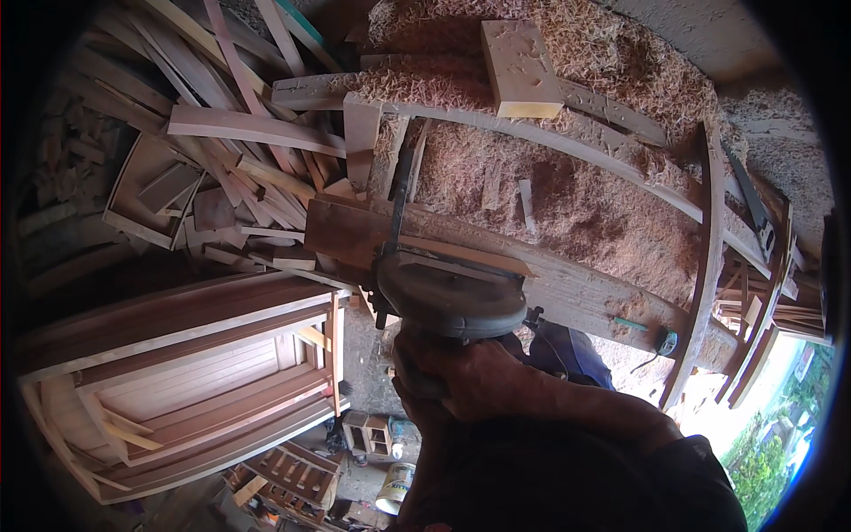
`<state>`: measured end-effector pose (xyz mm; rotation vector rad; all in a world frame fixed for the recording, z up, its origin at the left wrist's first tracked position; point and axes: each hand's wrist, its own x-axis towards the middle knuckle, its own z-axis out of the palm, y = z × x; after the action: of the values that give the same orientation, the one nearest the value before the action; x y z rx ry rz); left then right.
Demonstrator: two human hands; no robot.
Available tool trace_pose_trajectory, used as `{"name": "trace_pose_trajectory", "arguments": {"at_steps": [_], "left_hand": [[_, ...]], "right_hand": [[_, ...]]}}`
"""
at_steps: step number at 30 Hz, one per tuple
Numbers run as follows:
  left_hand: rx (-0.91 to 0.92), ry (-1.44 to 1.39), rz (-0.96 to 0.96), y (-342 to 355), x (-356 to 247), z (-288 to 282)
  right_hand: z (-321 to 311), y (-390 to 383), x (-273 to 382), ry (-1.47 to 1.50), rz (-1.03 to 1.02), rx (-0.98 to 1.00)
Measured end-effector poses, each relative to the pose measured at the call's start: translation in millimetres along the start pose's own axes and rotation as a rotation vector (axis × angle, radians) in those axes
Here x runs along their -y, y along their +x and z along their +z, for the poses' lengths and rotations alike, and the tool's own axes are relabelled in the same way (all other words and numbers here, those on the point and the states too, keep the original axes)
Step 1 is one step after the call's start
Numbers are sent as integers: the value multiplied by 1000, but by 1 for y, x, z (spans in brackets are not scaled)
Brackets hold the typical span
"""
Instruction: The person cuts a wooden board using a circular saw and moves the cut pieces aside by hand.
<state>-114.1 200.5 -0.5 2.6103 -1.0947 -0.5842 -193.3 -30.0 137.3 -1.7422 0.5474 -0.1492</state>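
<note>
A dark power saw (452, 297), which looks like a circular saw with a rounded guard, rests over a reddish-brown board (341, 232). That board lies along a long, dusty plank (585, 288). My right hand (483, 368) is closed around the saw's rear, its forearm coming in from the lower right. Beside it, my left hand (412, 359) is closed at the handle too, mostly in shadow, its fingers partly hidden. A dark narrow strip (405, 177) reaches away from the saw's left side. The blade is out of sight.
Wood shavings (576, 195) fill the frame beyond the plank, with a wooden block (523, 71) on its far beam. A green pencil (631, 323) and a tape measure (667, 340) lie to the right, near a handsaw (752, 199). Offcuts (257, 133) and a panelled frame (204, 363) stand left.
</note>
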Motion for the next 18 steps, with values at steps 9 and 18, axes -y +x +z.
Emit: {"name": "trace_pose_trajectory", "arguments": {"at_steps": [9,18], "left_hand": [[-150,480,88,0,3,19],[-87,-134,-86,12,-5,-6]], "right_hand": [[5,7,-1,-30,-36,-17],[8,11,-3,-45,-10,36]]}}
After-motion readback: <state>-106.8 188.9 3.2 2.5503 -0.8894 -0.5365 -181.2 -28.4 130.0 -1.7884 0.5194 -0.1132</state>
